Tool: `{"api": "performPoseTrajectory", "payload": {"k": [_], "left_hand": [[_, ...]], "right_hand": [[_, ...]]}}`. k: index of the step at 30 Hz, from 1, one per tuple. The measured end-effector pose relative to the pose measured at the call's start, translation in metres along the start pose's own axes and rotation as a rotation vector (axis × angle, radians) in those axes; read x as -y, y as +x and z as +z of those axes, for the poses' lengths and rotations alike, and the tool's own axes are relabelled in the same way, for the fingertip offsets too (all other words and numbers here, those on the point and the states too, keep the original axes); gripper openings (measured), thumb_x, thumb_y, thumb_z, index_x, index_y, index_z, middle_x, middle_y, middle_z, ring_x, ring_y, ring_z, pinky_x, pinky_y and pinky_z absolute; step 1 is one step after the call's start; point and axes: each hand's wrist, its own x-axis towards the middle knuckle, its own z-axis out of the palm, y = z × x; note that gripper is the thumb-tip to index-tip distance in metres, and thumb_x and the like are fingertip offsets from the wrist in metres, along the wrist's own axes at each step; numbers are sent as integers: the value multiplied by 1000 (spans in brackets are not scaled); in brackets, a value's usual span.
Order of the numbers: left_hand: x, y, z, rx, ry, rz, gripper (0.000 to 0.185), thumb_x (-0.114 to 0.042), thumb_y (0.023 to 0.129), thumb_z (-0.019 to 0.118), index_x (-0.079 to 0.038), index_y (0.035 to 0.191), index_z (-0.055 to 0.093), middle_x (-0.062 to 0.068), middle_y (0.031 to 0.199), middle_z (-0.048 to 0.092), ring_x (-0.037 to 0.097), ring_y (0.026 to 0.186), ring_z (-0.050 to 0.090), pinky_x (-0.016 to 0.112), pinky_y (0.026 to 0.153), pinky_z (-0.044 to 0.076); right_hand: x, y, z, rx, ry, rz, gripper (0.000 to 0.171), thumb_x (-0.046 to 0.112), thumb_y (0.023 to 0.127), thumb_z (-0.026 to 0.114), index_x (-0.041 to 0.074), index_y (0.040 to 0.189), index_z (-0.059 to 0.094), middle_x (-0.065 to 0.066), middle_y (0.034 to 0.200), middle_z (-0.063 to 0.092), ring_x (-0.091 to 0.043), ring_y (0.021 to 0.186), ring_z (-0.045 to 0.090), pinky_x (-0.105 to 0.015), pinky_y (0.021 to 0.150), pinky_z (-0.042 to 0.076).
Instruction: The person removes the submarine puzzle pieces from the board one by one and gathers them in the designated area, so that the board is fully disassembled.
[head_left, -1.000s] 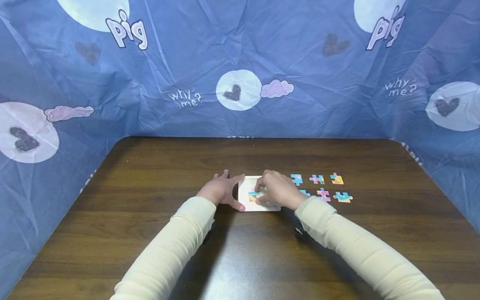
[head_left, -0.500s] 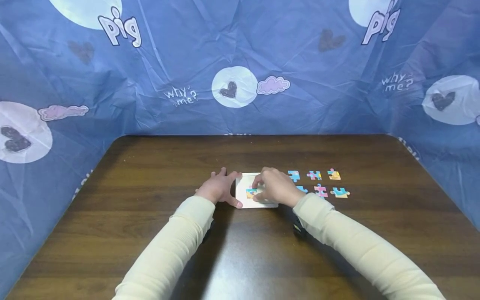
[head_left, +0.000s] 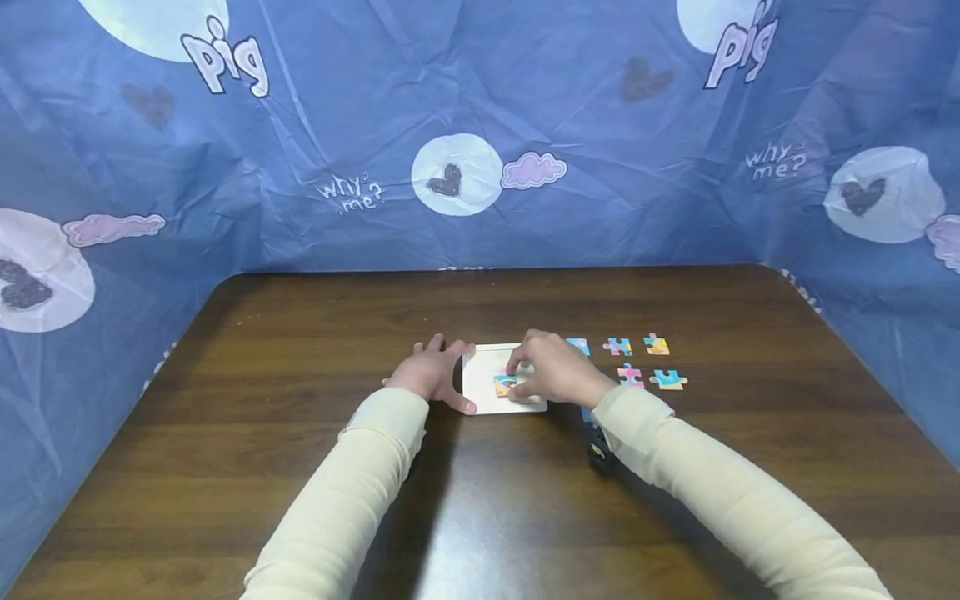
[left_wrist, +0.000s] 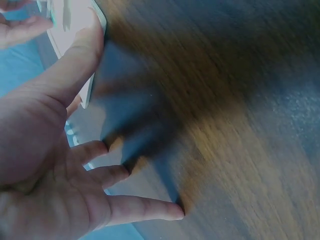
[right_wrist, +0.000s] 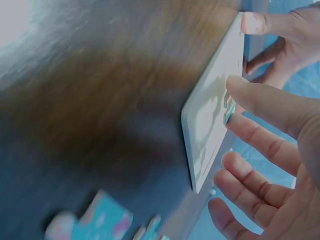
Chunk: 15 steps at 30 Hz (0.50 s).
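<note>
A small white square board (head_left: 482, 360) lies flat on the brown wooden table. At its left edge rests my left hand (head_left: 429, 372), thumb and forefinger at the near and far corners. The other left fingers spread out, their tips down on the tabletop in the left wrist view. Over the board, my right hand (head_left: 558, 368) pinches a blue-and-orange jigsaw piece (head_left: 503, 387) between thumb and forefinger. In the right wrist view that jigsaw piece (right_wrist: 229, 109) shows edge-on close to the board's surface, partly covered by the thumb; the remaining right fingers are loosely bent.
Several loose jigsaw pieces lie right of the board, among them a pink one (head_left: 631, 376), a blue one (head_left: 668, 380) and an orange one (head_left: 656, 344). The right forearm covers part of that area. A blue printed cloth (head_left: 465, 237) hangs behind the table.
The head view has shifted a little, so everything sits further left. Relative to the board, my right hand and its jigsaw piece have moved slightly right. My left hand stays at the board's edge.
</note>
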Motion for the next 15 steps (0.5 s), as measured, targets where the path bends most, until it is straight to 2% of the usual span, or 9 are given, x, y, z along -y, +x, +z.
{"api": "performPoseTrajectory", "payload": {"k": [3,10,15], "left_hand": [[1,0,0,1,-8,0,97,-37,81,88,-27,159,31,15,169,11,44,154,8,84,99,26],[1,0,-2,19,-24,-1,98,-35,81,88,-27,160,29,16,169,7,44,154,5,84,100,24],[0,1,-2,39,-27,-2,99,-35,83,87,-27,161,27,16,170,3,43,154,2,84,101,23]], "right_hand": [[-8,-6,-4,-3,33,14,27,30,80,89,18,102,79,-4,108,62,-23,93,57,-40,79,51],[-33,-25,-18,-48,67,-29,26,28,82,87,16,104,79,-5,111,64,-31,106,60,-48,91,50],[-52,-40,-29,-54,111,-27,24,26,86,84,16,107,79,-8,117,63,-35,111,60,-53,94,50]]}}
